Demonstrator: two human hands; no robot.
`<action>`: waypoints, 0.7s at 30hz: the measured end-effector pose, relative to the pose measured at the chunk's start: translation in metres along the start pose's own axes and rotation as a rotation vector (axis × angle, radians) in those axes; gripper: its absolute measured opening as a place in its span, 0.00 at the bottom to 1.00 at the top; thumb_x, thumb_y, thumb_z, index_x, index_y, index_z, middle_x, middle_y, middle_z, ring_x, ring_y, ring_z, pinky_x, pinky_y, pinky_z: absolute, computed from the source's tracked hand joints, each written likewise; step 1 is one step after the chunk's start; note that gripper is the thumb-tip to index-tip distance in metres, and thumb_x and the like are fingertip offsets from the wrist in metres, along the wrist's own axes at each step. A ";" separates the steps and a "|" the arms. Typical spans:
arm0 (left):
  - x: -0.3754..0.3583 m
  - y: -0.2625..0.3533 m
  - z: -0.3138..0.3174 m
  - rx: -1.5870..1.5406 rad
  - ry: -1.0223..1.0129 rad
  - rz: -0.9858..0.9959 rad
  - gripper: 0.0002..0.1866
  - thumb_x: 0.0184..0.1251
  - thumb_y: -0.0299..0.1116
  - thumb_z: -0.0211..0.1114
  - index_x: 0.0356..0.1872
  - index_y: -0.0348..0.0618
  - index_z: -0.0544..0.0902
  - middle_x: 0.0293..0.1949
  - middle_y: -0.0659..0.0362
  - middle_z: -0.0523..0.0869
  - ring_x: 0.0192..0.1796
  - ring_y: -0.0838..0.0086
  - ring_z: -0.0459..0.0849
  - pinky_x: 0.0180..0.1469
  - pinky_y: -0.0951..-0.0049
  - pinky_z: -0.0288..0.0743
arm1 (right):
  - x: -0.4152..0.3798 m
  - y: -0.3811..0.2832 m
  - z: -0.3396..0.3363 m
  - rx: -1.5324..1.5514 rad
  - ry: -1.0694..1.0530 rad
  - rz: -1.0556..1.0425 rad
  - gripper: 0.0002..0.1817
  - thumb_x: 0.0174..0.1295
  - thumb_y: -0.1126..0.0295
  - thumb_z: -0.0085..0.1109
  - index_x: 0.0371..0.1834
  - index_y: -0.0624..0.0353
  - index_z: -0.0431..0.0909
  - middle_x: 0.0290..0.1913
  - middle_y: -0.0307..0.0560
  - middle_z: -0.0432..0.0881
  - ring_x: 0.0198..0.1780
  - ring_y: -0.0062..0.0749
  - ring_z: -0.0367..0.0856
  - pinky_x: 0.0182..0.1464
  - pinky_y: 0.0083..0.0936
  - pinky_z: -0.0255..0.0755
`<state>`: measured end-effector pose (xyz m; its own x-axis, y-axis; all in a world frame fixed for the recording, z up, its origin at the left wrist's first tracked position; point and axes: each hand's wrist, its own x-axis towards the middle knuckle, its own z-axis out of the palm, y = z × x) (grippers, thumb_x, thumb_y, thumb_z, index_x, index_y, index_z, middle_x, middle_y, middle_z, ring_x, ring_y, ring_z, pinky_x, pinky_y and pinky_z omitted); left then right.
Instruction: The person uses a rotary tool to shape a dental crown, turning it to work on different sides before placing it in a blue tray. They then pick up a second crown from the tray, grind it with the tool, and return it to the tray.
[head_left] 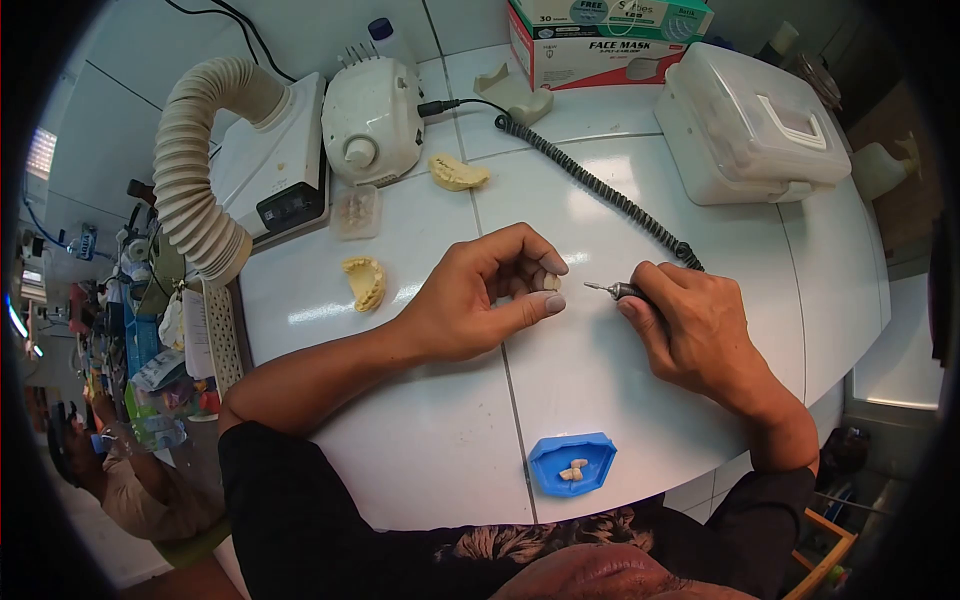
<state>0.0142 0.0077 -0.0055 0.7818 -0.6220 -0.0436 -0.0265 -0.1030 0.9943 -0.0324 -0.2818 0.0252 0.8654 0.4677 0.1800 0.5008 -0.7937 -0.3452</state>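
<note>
Between the thumb and fingers of my left hand [490, 295] is a small pale tooth-like piece [551, 283]. My right hand [695, 325] is wrapped round a dark rotary handpiece [627, 291], whose thin metal bit points left at the piece, with a gap between them. A black coiled cord [600, 185] runs from near my right hand up to the white control box [372, 125]. Below my hands, a blue tray [540, 470] holds several small pale pieces [573, 470]. One yellowish dental cast [363, 284] lies left of my left hand, another [458, 173] farther back.
A ribbed hose [190, 180] joins a white unit [270, 160] at the left. Mask boxes [600, 60] stand at the back, and a lidded plastic case [750, 130] at the back right. A small clear box [357, 212] sits before the control box. Another person [150, 495] is at the lower left.
</note>
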 end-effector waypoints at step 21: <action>-0.001 0.001 0.000 0.118 -0.023 0.016 0.12 0.77 0.26 0.73 0.58 0.38 0.89 0.48 0.62 0.92 0.49 0.83 0.88 0.50 0.78 0.79 | -0.002 0.001 0.006 0.002 0.028 -0.063 0.14 0.78 0.60 0.70 0.38 0.57 0.81 0.27 0.46 0.80 0.24 0.47 0.82 0.27 0.43 0.72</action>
<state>0.0134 0.0083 -0.0046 0.7663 -0.6416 -0.0317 -0.1129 -0.1832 0.9766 -0.0333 -0.2811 0.0185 0.8322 0.5058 0.2271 0.5545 -0.7622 -0.3341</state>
